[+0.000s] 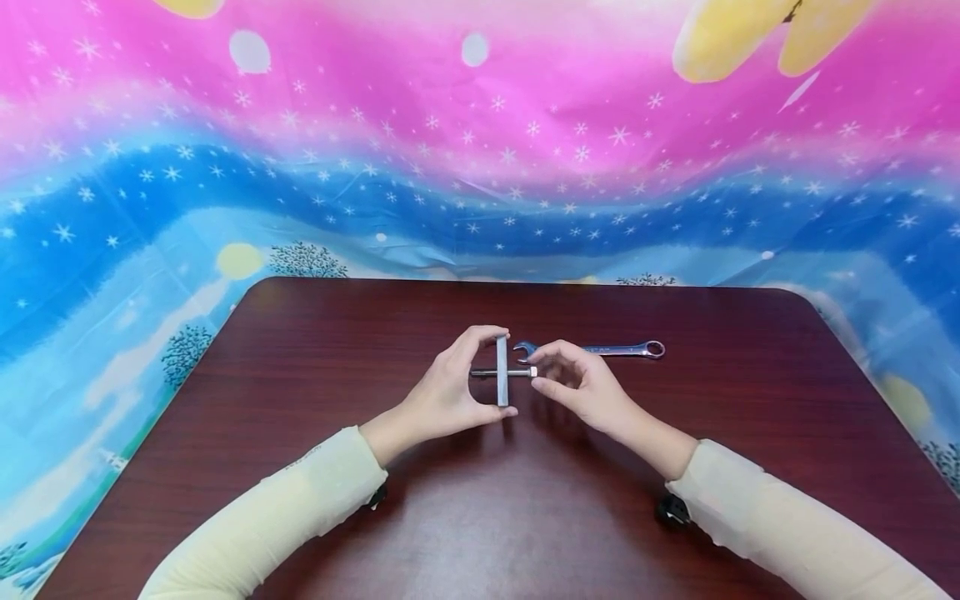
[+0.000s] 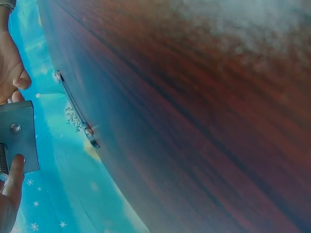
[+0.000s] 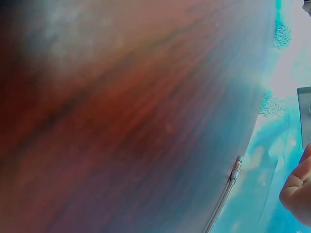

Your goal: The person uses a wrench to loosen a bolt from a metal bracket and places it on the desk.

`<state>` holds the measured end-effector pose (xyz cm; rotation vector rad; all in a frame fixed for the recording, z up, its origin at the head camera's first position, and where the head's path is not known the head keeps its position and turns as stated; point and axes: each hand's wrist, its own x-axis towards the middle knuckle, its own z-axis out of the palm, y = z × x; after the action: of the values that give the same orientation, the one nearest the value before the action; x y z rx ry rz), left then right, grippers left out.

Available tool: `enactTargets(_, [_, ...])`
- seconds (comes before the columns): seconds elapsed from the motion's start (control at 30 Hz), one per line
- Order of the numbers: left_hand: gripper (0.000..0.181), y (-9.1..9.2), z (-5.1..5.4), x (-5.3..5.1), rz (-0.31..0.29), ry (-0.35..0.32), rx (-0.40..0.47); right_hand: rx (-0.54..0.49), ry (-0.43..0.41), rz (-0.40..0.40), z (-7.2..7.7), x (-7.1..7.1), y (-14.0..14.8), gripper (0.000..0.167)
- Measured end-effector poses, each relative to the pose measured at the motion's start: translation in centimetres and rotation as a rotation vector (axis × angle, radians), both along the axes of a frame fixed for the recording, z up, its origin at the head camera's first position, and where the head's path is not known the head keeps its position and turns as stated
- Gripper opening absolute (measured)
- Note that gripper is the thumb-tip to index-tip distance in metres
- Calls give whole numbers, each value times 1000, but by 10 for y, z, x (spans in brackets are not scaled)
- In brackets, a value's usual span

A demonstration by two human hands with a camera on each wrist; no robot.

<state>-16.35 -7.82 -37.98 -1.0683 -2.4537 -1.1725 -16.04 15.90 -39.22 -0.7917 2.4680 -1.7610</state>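
In the head view my left hand [image 1: 442, 387] grips a grey metal plate [image 1: 502, 375] by its upper and lower edges, holding it upright above the table. A long bolt [image 1: 521, 372] passes through the plate, its threaded end toward my left palm. At the bolt's head, on the right, the thumb and fingers of my right hand [image 1: 588, 387] pinch it. In the left wrist view the plate [image 2: 24, 136] shows a hole and the bolt's thread [image 2: 3, 160] sticking out. The right wrist view catches only an edge of the plate [image 3: 304, 116] and part of my right hand [image 3: 297, 191].
A combination wrench [image 1: 622, 350] lies on the dark wooden table [image 1: 337, 333], behind my right hand and partly hidden by it. Past the table's far edge hangs a pink and blue cloth [image 1: 420, 167] with snowflakes.
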Motion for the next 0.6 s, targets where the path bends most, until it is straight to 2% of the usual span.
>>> enactTargets(0.1, [92,0,0,0,-4,3,-2,-11,-56,11,1,0,0,21])
enactTargets(0.23, [92,0,1,1,-3,0,-6,-19,-77,18,2,-1,-1,16])
enactTargets(0.4, [92,0,1,1,-9,-2,-9,-20,-49,-9,3,0,-3,16])
enactTargets(0.6, [92,-1,1,2,8,5,-4,18,32,-35,1,1,-3,28])
